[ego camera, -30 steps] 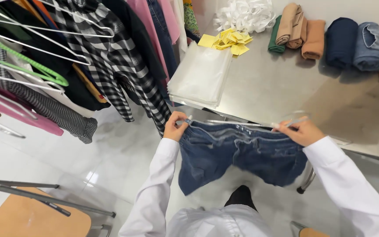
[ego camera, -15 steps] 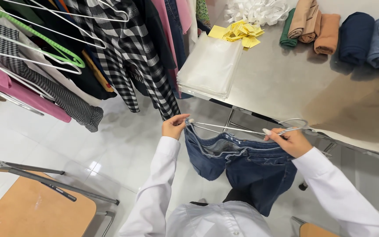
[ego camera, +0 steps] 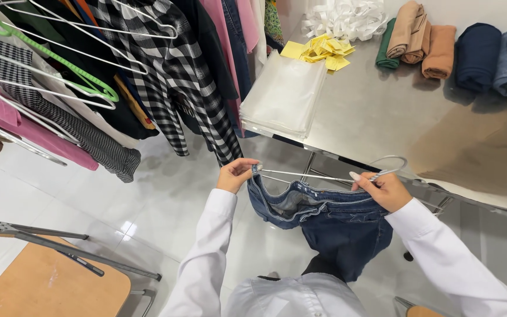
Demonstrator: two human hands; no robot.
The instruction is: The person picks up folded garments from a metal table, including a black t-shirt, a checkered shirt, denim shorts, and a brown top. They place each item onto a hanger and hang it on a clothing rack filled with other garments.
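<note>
Fingers: my left hand (ego camera: 237, 174) pinches one end of the wire hanger (ego camera: 324, 176), fingertips closed on the metal and on the denim waistband there; my right hand (ego camera: 385, 189) is curled shut around the hanger near its hook, forefinger stretched along the wire.
Jeans: I see the blue jeans (ego camera: 330, 220) hanging from the hanger between my two hands, waistband open toward me, the legs drooping below in front of my chest.
Hanger: it lies roughly level, hook end at my right hand, just in front of the table edge.
Sleeves: both my arms are in white sleeves (ego camera: 206, 258).
Table: the steel table (ego camera: 382, 111) stands just beyond my hands.
On the table: a stack of clear plastic bags (ego camera: 283, 97) at the near left corner, yellow paper slips (ego camera: 321, 50) behind it, white ribbon scraps (ego camera: 347, 17) further back, and rolled garments (ego camera: 441, 50) in green, tan, orange, navy and denim along the far side.
Rack: to my left I see hung clothes, among them a black-and-white checked shirt (ego camera: 177, 76) and a green hanger (ego camera: 60, 64).
Floor: white tile, with a wooden chair seat (ego camera: 48, 285) at lower left.
</note>
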